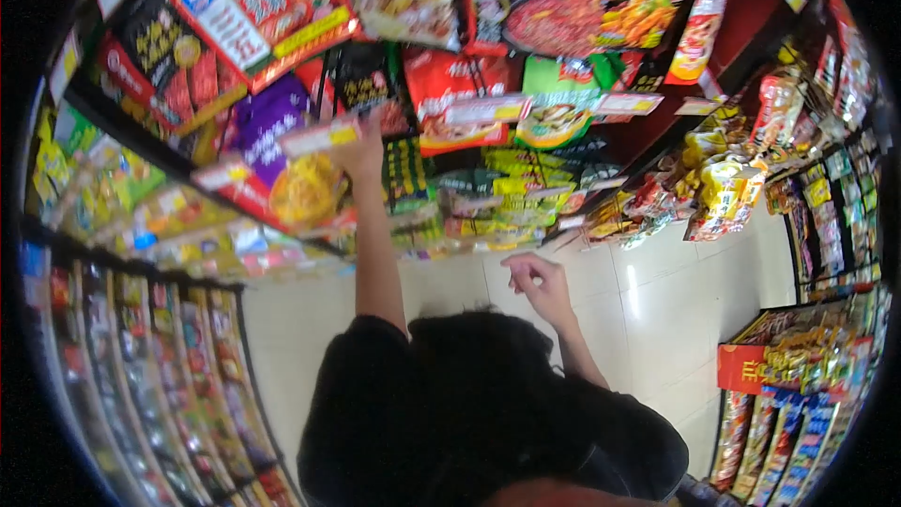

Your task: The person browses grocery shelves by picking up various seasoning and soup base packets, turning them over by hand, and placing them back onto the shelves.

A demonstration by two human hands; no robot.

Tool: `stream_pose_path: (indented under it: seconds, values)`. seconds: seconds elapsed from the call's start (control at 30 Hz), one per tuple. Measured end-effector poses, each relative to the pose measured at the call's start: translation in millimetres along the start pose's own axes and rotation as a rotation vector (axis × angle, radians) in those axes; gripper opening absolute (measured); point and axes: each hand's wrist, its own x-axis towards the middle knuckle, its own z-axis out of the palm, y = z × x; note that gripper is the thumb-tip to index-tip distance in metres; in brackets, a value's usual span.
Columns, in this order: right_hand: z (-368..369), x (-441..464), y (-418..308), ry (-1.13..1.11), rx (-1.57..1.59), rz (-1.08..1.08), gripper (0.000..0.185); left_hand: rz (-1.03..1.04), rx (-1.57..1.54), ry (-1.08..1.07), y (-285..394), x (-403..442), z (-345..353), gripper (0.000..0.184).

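Observation:
My left hand [362, 152] reaches up to the hanging packets on the shelf. Its fingers are partly covered by a price tag [321, 137] and blurred, so their grip does not show. Beside it on the left is a purple and red packet [282, 136] with a yellow food picture. Just above the hand hangs a black packet [368, 84], and a red packet [455, 94] lies further right. My right hand [542, 286] hovers over the floor, below the shelf. Its fingers are loosely bent and apart, with nothing visible in them.
Large packets, including a black and red one [572, 14], hang along the top. More snack bags [727, 188] stick out at the right. A red display box [741, 368] stands at lower right. Stocked shelves [150, 357] line the left, and pale tiles [657, 319] cover the floor.

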Motion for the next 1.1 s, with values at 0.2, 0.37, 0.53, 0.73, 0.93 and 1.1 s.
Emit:
stream_pose_path:
  seconds: [0.2, 0.37, 0.53, 0.73, 0.93, 1.1]
  values:
    - [4.0, -5.7, 3.1, 0.006, -0.004, 0.047, 0.018, -0.124, -0.312, 0.078, 53.5, 24.6, -45.9, 0.087]
    - [9.8, -1.4, 7.1, -0.026, 0.005, 0.012, 0.017, -0.168, -0.560, 0.087, 37.2, 23.9, -53.6, 0.033]
    - [11.9, 7.0, 1.8, -0.101, -0.013, -0.004, 0.018, -0.042, -0.564, 0.133, 36.8, 21.3, -79.2, 0.039]
    - [18.0, 15.6, 6.7, -0.191, 0.007, -0.027, 0.018, -0.006, -0.526, 0.001, 22.5, 26.6, -61.8, 0.034]
    - [15.5, 16.5, 4.0, -0.237, 0.013, -0.011, 0.017, -0.032, -0.352, 0.249, 50.1, 22.2, -74.7, 0.026]
    - [7.5, 14.8, 4.8, -0.220, 0.033, 0.022, 0.018, -0.204, -0.523, 0.287, 64.9, 18.5, -98.5, 0.020]
